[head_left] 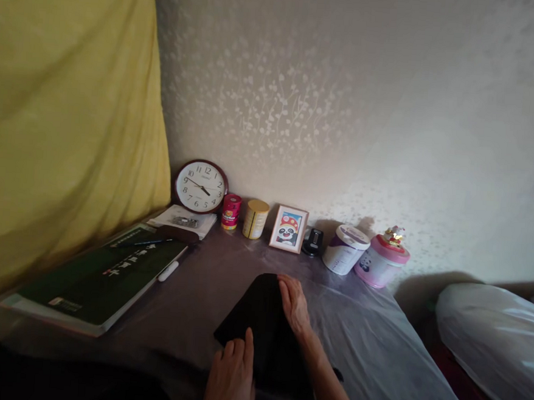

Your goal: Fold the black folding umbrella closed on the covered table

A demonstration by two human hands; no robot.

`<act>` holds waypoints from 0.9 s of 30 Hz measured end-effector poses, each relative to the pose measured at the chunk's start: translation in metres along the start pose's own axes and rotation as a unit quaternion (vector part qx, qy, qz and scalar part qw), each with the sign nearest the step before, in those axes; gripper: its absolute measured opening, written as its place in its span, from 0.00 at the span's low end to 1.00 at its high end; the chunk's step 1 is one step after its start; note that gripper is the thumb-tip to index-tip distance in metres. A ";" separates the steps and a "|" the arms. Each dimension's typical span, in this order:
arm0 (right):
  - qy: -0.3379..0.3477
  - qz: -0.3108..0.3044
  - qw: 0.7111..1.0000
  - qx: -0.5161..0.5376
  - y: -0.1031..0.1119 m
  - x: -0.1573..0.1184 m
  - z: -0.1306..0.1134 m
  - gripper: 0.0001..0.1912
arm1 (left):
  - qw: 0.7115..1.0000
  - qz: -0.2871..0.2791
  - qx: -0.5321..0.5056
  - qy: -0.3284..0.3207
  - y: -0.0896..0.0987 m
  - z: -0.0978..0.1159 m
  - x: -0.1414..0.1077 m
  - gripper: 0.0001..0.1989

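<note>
A piece of black cloth (263,321), folded or bunched into a pointed shape, lies before me on the grey table cover; its kind is hard to tell in the dark. My right hand (295,305) holds its far right edge, fingers together and partly hidden by the fabric. At the near left side, my left hand (233,371) has curled fingers pressed on the cloth, with one finger straighter than the others. The lower part of the cloth merges with dark shadow at the table's near side.
A large green book (101,274) lies left, with a white marker (168,271) beside it. Along the wall stand a clock (201,186), a red can (231,212), a yellow-lidded can (256,219), a panda picture frame (289,228), and two tubs (346,249). A plastic bag (495,338) sits beyond the right edge.
</note>
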State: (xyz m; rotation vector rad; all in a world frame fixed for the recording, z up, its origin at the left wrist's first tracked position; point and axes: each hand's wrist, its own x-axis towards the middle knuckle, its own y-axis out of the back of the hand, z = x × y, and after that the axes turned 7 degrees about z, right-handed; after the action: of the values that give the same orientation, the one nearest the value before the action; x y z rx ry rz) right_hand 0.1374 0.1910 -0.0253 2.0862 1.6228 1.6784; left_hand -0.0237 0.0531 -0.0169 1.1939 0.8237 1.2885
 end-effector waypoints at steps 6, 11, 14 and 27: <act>0.063 -0.129 0.990 0.014 0.016 -0.047 -0.033 0.16 | 0.998 -0.049 0.000 0.025 0.003 0.000 -0.001 0.34; 0.060 -0.140 0.988 -0.011 -0.008 -0.023 -0.022 0.16 | 0.987 -0.145 -0.038 0.064 0.008 0.007 0.003 0.40; 0.030 -0.090 0.995 -0.036 -0.018 -0.010 -0.012 0.16 | 0.984 -0.142 -0.074 0.082 0.008 0.011 0.005 0.42; -0.327 0.073 0.906 0.260 0.044 -0.025 0.043 0.25 | 0.979 0.003 -0.203 0.017 0.022 -0.042 -0.002 0.42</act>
State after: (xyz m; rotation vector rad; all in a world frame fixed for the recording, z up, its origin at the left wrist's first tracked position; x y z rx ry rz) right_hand 0.2014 0.1772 -0.0364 2.6347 1.7980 0.4289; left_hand -0.0696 0.0568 -0.0060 0.8492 0.5445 1.4047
